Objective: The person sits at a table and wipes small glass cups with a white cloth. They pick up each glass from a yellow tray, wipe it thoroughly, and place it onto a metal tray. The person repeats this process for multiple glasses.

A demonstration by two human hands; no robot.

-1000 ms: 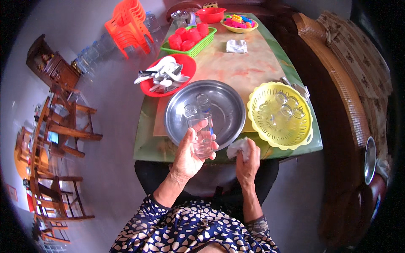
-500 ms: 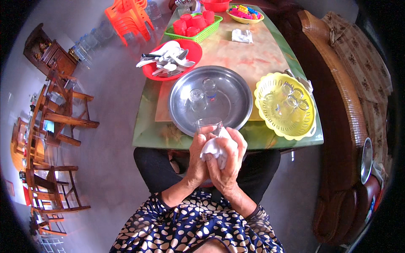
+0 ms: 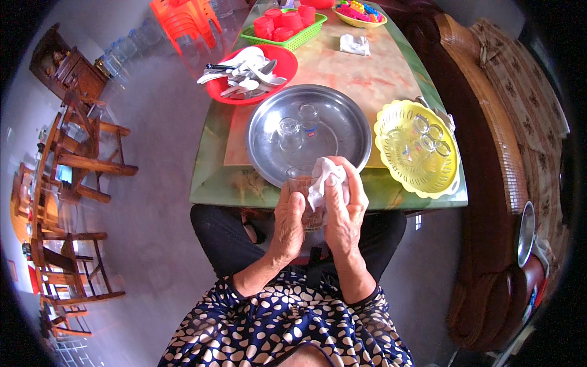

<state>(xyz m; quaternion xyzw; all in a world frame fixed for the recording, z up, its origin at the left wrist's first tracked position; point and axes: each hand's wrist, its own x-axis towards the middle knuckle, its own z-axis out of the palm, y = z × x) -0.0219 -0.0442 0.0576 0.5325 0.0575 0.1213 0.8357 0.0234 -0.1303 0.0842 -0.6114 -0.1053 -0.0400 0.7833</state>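
Observation:
Just over the table's near edge, my left hand (image 3: 288, 225) is wrapped round the left side of a clear drinking glass (image 3: 301, 177), held roughly upright. My right hand (image 3: 345, 211) grips a crumpled white cloth (image 3: 323, 182) that lies against the glass's right side. Part of the glass is covered by the cloth and my fingers. Right beyond them sits a wide steel basin (image 3: 342, 144) with two clear glasses (image 3: 290, 136) in it. To the right, a yellow scalloped basket (image 3: 400, 177) holds several more glasses (image 3: 431, 137).
A red bowl (image 3: 287, 73) of spoons and ladles stands at the back left. Behind it are a green basket (image 3: 299, 40) of red cups and a yellow bowl (image 3: 361, 24) of colourful blocks. A folded white cloth (image 3: 354, 44) lies on the table (image 3: 391, 73). A wooden bench (image 3: 489, 116) runs along the right.
My hands have come apart a little, and the glass has turned more upright between them. The cloth has shifted from between my palms to the glass's right side.

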